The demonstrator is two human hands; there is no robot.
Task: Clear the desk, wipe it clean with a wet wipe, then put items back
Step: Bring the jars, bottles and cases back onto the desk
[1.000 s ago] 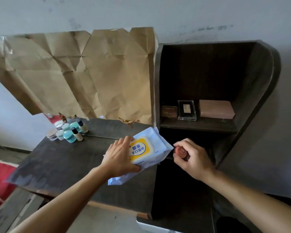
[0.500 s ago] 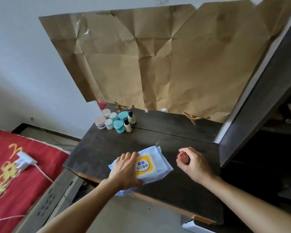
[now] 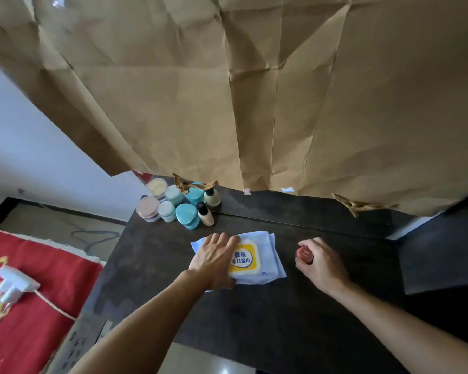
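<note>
Stage: judged either late clearing or early putting-back; the frame alone does not settle which.
Wiping: no loose wipe is in view. The desk (image 3: 281, 306) shows pale, patchy marks towards its left edge; whether they are damp or dust cannot be told.
Wet wipe pack (image 3: 265, 261): lies flat on the desk, middle of the top, yellow label up. The flap looks closed and no sheet is drawn out.
Left hand (image 3: 214, 261): rests on the pack's left half, fingers straight and close together, pressing down; the thumb lies at the near edge.
Right hand (image 3: 322, 263): fingers curled round a red-capped container (image 3: 304, 254), held at the desk surface just right of the pack, apart from it.
Jars and bottles (image 3: 179, 206): grouped at the far-left corner, touching one another. Teal and pale jars have lids on; two clear jars show peach-coloured contents; two cream bottles stand upright with dark caps.
Left to do: judged, the held items need a settled place, and wiping remains unconfirmed.
Surroundings: creased brown paper (image 3: 254, 90) hangs behind the desk.
</note>
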